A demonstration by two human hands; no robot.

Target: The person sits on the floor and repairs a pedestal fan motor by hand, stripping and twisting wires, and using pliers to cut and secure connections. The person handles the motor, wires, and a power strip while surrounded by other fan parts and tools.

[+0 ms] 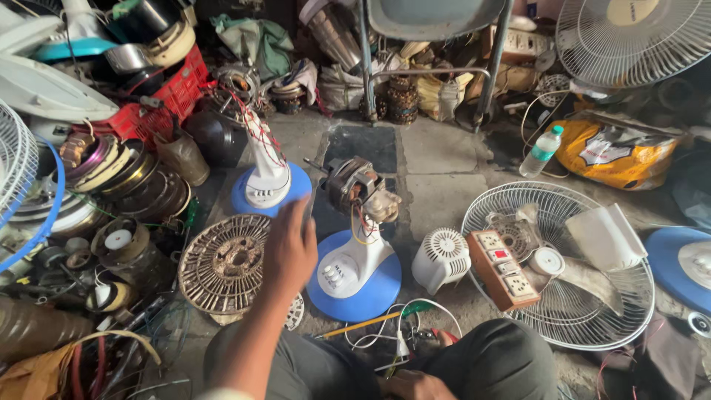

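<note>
Clutter fills the left edge of the floor: a red crate (174,92) piled with parts, a row of wound motor coils (126,174), and loose hoses and wire at the lower corner. Just right of these lies a rusty round grille (226,263), flat on the concrete. The left hand (290,248) is raised above that grille's right edge, fingers extended and loosely together, palm down, gripping nothing; it is reaching toward the nearer fan stand. Behind it stands a second white stand on a blue base (268,181), red wires trailing from its top. The fan stand with exposed motor (355,244) sits at centre on its blue round base, motor bare at the top and tilted, yellow and red leads hanging beside the neck. A white motor cover (441,259) rests just beside the base. At the bottom edge, between the knees, the right hand (415,385) lies low near tangled white cable (404,330) and a yellow-handled tool; whether it is closed on anything cannot be told. Further right, a power strip (503,268) sits on a white fan guard (563,267), with a plastic bottle (542,150) beyond. Risk noted: the top-heavy stand could tip if pushed high on the neck, and the loose leads could snag on fingers. The power strip near bare windings is a shock hazard if live.
</note>
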